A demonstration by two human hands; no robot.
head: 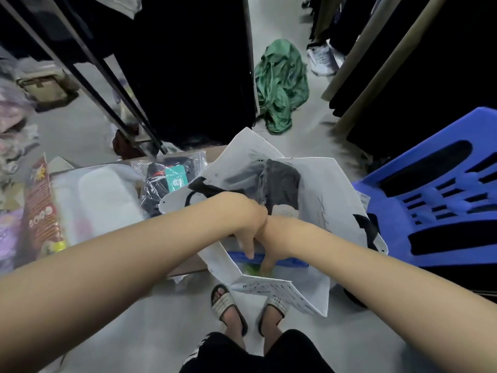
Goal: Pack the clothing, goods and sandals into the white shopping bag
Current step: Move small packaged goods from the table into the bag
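Both hands are inside the mouth of the white shopping bag [317,184], which stands open on the floor just ahead of the person's feet. The left hand [248,227] reaches in from the left, fingers pointing down, fingertips resting on a blue-edged packet [285,261] low in the bag; whether it pinches the packet cannot be told. The right hand [269,246] crosses directly beneath the left wrist, fingers extended downward onto the same packet beside a green patch; its grasp is likewise unclear. Beyond the hands, deeper in the bag, lie dark clothing in clear wrap [279,181]. Left of the hands, outside the bag, sit a wrapped dark item with a teal tag [174,179] and a red box [43,205]. Right of the hands stands a blue plastic chair [435,205].
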